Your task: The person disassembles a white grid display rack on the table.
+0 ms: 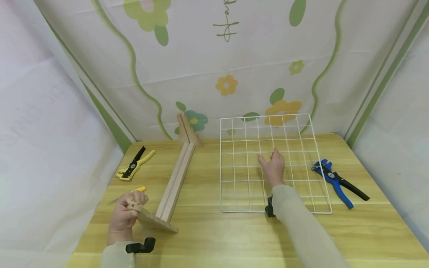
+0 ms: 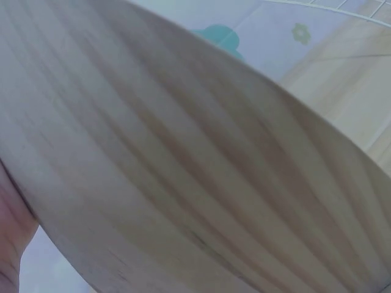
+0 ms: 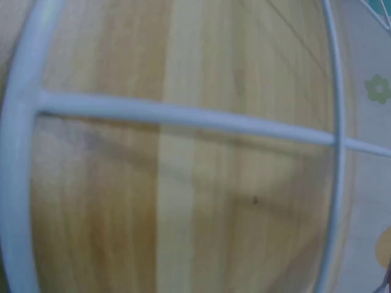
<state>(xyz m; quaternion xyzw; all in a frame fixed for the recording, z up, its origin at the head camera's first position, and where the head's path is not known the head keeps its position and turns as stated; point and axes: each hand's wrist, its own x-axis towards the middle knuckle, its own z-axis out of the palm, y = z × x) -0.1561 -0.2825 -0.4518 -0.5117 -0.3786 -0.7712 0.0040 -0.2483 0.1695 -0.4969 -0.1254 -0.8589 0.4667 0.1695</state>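
My left hand grips the near end board of a wooden stand, thumb and fingers around the board's upper end. The stand has two long parallel bars and another upright end piece at the back. In the left wrist view the grained board fills most of the frame. Over the middle of a white wire grid is my right hand, thumb and fingers spread apart; whether they touch the wires is unclear. The grid's far edge rises against the back curtain. Close up, the right wrist view shows grid wires, without the hand.
Yellow-handled pliers lie at the table's left, and a yellow-handled tool is partly hidden behind my left hand. Blue-and-black pliers lie at the right, overlapping the grid's edge in view. A patterned curtain stands behind the table.
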